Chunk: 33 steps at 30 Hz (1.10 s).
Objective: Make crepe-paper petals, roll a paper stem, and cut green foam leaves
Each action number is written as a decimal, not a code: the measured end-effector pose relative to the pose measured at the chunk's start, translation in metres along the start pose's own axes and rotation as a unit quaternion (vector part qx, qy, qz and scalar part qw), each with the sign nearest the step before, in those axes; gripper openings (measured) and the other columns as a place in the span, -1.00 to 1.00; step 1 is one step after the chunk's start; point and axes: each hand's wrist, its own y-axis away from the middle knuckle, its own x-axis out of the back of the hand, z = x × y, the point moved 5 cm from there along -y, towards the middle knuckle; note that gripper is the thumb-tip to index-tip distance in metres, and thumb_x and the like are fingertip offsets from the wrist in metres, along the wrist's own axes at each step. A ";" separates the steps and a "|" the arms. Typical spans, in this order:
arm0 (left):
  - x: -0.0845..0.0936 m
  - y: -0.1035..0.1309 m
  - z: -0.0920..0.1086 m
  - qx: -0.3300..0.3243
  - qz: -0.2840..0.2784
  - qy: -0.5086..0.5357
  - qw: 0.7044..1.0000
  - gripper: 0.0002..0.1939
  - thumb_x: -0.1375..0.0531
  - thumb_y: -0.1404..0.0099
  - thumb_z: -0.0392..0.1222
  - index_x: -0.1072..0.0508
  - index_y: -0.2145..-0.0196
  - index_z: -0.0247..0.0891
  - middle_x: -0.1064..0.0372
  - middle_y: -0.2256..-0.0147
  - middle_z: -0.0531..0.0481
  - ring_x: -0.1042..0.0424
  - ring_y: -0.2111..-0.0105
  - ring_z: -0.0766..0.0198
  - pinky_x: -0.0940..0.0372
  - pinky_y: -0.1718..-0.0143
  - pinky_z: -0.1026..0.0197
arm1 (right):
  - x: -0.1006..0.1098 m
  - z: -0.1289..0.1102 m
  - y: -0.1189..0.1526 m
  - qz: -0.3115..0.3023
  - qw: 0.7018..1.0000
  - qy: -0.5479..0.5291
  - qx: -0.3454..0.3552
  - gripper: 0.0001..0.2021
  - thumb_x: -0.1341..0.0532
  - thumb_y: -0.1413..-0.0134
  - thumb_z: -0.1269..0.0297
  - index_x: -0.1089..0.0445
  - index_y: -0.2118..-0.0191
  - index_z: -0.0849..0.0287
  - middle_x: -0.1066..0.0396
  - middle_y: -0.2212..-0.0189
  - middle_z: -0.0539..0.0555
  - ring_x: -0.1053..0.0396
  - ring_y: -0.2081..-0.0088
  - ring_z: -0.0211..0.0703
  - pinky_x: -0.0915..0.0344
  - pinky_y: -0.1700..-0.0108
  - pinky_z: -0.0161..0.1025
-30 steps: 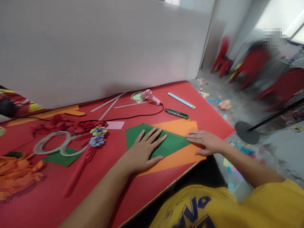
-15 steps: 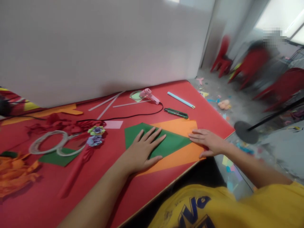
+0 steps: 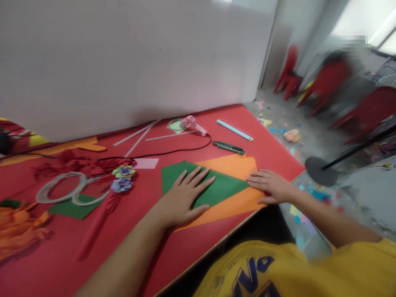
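Note:
A green sheet of paper [image 3: 222, 187], tapering to a point on the right, lies over an orange sheet [image 3: 235, 165] on the red table. My left hand [image 3: 184, 200] rests on the green paper with its fingers spread. At the green paper's right tip, my right hand [image 3: 270, 185] lies flat, fingers stretched out over the orange sheet's right edge. Just behind the sheets is a green utility knife [image 3: 228, 147]. Neither hand grips anything.
A pink glue gun [image 3: 193, 125] with a black cord lies near the wall, beside a light blue stick [image 3: 234, 130]. Leftward are paper flowers [image 3: 123, 178] on a red wrapped stem, clear coils [image 3: 62, 187] and orange paper pieces [image 3: 21, 229]. Red chairs [image 3: 291, 74] stand beyond the table.
The view has shifted very slightly. Both hands stay on the papers in nearly the same places.

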 end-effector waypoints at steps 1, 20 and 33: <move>0.000 0.000 0.000 0.000 0.000 0.002 1.000 -0.12 -0.14 -0.43 0.33 -0.03 -0.57 0.06 0.21 -0.59 -0.08 0.13 -0.55 -0.27 0.19 -0.49 -0.40 | 0.000 0.000 0.000 0.002 1.000 -0.001 -0.001 -0.23 -0.23 -0.39 -0.15 -0.12 -0.55 0.06 -0.27 -0.45 0.22 -0.15 -0.49 0.18 0.01 -0.51 0.19; 0.003 -0.001 -0.004 0.005 -0.018 0.009 1.000 -0.07 -0.18 -0.36 0.42 -0.07 -0.55 0.12 0.13 -0.58 -0.04 0.18 -0.55 -0.36 0.11 -0.46 -0.43 | -0.001 -0.006 0.005 0.007 1.000 0.006 -0.009 -0.16 -0.26 -0.30 -0.28 -0.19 -0.52 0.08 -0.19 -0.48 0.27 -0.02 -0.53 0.30 0.02 -0.50 0.29; 0.012 -0.018 0.006 0.053 0.023 0.002 0.998 -0.46 -0.09 -0.53 0.20 -0.48 -0.29 -0.05 -0.29 -0.41 -0.13 -0.04 -0.51 -0.18 0.14 -0.50 -0.36 | -0.001 -0.017 0.004 0.039 0.999 0.007 -0.032 -0.22 -0.25 -0.34 -0.22 -0.21 -0.51 0.06 -0.28 -0.44 0.24 -0.14 -0.47 0.32 0.03 -0.51 0.32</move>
